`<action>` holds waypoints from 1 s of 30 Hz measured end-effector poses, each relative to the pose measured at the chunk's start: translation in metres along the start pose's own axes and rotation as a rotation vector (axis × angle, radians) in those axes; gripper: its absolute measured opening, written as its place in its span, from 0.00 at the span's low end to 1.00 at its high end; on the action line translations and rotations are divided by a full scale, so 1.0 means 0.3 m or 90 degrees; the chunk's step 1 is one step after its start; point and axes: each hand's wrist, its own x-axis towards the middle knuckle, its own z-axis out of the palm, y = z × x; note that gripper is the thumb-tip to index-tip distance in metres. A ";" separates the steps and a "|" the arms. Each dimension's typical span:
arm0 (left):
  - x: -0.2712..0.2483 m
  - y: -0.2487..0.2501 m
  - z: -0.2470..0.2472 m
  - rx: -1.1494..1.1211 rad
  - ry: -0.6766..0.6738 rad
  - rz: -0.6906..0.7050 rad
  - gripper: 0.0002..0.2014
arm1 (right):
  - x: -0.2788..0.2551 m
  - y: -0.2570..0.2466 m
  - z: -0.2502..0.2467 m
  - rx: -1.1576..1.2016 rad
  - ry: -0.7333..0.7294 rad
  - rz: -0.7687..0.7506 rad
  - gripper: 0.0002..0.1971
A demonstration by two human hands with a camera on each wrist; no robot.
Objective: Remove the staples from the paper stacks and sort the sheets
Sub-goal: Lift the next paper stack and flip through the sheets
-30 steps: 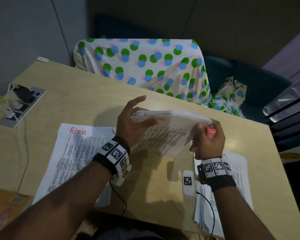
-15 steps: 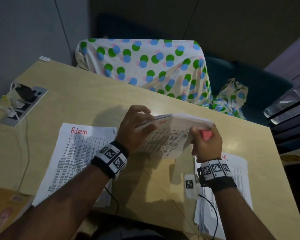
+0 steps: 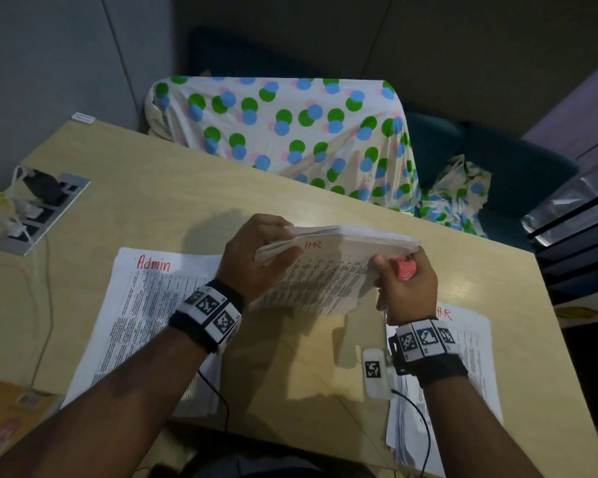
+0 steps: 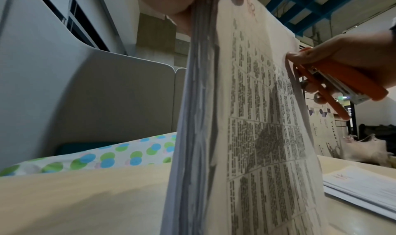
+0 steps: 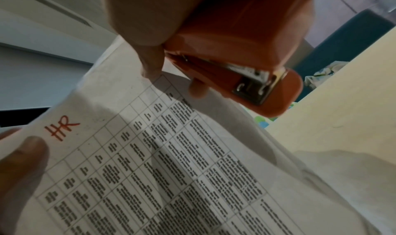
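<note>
A thick stack of printed sheets (image 3: 328, 267) marked "HR" in red is held above the table. My left hand (image 3: 259, 260) grips its left top corner, thumb on the front sheet. My right hand (image 3: 399, 281) holds an orange stapler (image 3: 405, 267) in its palm and pinches the stack's right top corner with thumb and forefinger. The left wrist view shows the stack edge-on (image 4: 197, 120) with the stapler (image 4: 334, 79) beside it. The right wrist view shows the stapler (image 5: 240, 52) just above the "HR" sheet (image 5: 171, 162). No staple is visible.
An "Admin" pile (image 3: 145, 322) lies flat on the table at left, an "HR" pile (image 3: 463, 357) at right under my right wrist. A power socket panel with plugs (image 3: 32, 208) sits at the far left. A dotted cloth covers a chair (image 3: 283, 132) behind the table (image 3: 290, 374).
My left fingers have curled down onto the stack's corner, where they were spread a second ago. The stack has tilted slightly lower; the right hand keeps its hold.
</note>
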 end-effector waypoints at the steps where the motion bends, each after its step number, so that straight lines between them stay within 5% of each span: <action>1: -0.001 -0.001 -0.001 -0.016 -0.004 -0.017 0.15 | 0.003 0.005 0.002 0.001 0.001 0.011 0.11; 5: -0.020 0.007 0.016 -0.125 0.030 -0.211 0.28 | 0.014 0.019 0.007 0.015 0.011 0.033 0.09; 8: -0.041 0.006 0.045 -0.182 0.044 -0.340 0.17 | 0.017 0.014 0.011 0.017 0.014 0.036 0.06; 16: -0.060 -0.015 0.076 -0.102 0.058 -0.331 0.16 | 0.035 -0.005 0.013 0.006 0.010 0.042 0.09; 24: -0.101 -0.027 0.076 -0.094 0.028 -0.332 0.42 | 0.032 -0.009 0.012 -0.010 0.015 0.031 0.05; 30: -0.122 -0.029 0.078 -0.087 0.022 -0.343 0.40 | 0.029 0.009 0.005 0.000 0.019 0.031 0.06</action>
